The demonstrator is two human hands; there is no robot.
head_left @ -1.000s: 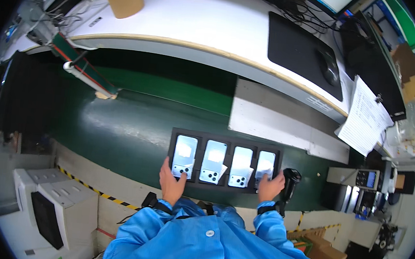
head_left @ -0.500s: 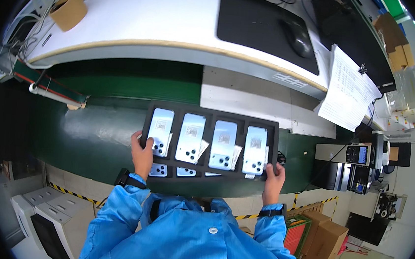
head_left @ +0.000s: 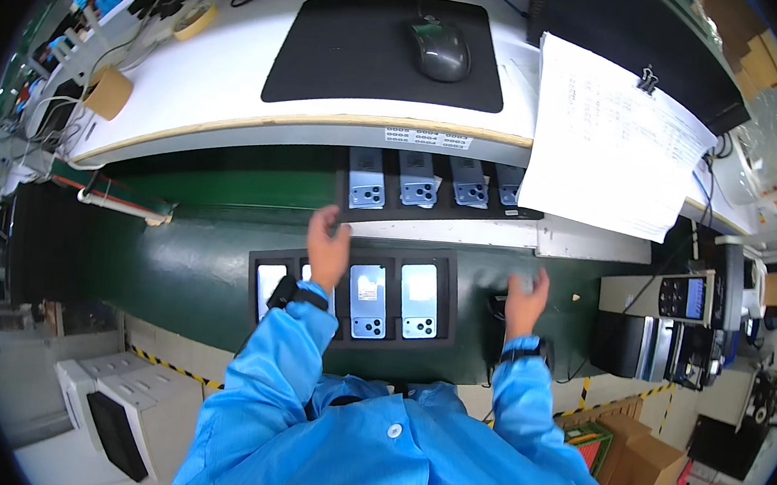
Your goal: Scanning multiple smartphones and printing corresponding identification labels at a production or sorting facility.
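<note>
Left hand [head_left: 328, 254] and right hand [head_left: 525, 304] hover empty, fingers loose; the far phone tray [head_left: 451, 212] looks placed, one o'clock from the near phone tray [head_left: 448, 296], seemingly left over.

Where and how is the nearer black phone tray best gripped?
Probably take the tray by its two short ends, left hand from the left, right hand from the right: it lies flat, longer from side to side, with its phones inside the rim.
</note>
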